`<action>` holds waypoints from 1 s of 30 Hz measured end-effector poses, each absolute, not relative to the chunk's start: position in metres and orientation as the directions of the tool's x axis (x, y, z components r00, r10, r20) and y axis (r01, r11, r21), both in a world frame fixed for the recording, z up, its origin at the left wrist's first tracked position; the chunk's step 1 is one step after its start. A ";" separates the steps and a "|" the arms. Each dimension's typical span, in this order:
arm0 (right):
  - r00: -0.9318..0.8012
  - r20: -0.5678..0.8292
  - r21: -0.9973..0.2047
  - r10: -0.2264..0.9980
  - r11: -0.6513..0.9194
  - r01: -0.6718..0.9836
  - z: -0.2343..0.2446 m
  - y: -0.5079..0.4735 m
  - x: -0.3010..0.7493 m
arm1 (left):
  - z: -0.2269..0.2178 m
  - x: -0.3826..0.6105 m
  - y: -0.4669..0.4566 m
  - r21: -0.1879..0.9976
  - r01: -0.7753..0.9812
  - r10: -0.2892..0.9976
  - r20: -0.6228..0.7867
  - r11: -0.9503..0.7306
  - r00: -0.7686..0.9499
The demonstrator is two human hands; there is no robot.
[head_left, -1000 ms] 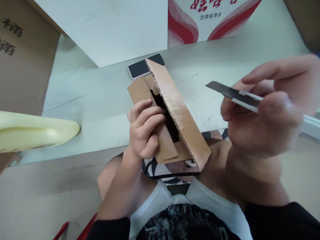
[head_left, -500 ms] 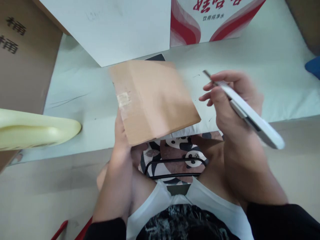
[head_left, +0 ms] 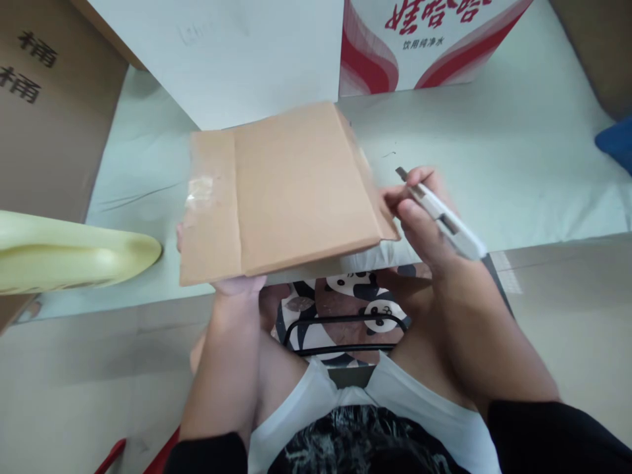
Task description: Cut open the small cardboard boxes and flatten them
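A flat brown cardboard box (head_left: 286, 191) with a patch of clear tape near its left end lies broadside over the table edge. My left hand (head_left: 232, 284) holds it from underneath at the near left; only the heel of the hand and a fingertip show. My right hand (head_left: 419, 220) is closed on a white utility knife (head_left: 442, 214) with its blade out. The fingers and the blade tip sit at the box's right edge.
A pale table (head_left: 494, 151) carries a white board (head_left: 222, 52) and a red-and-white printed carton (head_left: 424, 39) at the back. A brown carton (head_left: 44, 112) stands at the left, a cream plastic piece (head_left: 74, 253) juts in below it, and something blue (head_left: 617, 141) lies far right.
The cardboard box has turned from edge-on with its opening showing to lying flat with a plain face up. My right hand has brought the knife down and left to the box's right edge.
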State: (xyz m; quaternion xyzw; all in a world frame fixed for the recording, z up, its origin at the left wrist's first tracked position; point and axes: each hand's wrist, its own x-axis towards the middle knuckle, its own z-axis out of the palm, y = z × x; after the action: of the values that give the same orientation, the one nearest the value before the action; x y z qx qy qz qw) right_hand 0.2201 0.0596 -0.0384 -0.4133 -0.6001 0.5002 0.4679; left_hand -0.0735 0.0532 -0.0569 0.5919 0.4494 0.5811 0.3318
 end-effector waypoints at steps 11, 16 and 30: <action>-0.259 0.112 -0.982 0.959 0.146 0.118 -0.055 0.063 0.214 | -0.071 -0.072 0.062 0.986 -0.097 0.944 0.098 -0.135 -0.315; 0.047 0.211 -0.962 0.976 0.199 0.188 -0.070 0.071 0.214 | -0.066 -0.055 0.064 0.941 -0.273 0.886 0.055 -0.200 -0.461; 0.280 0.289 -0.952 0.915 0.243 0.188 -0.068 0.078 0.212 | -0.065 -0.055 0.047 0.963 -0.170 0.867 0.101 -0.207 -0.488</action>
State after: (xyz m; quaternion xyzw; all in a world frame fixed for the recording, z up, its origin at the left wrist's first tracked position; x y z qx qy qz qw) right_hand 0.2122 0.0775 -0.0680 -0.5343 -0.5164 0.3053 0.5955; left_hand -0.0551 0.0468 -0.0655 0.3433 0.5079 0.6970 0.3719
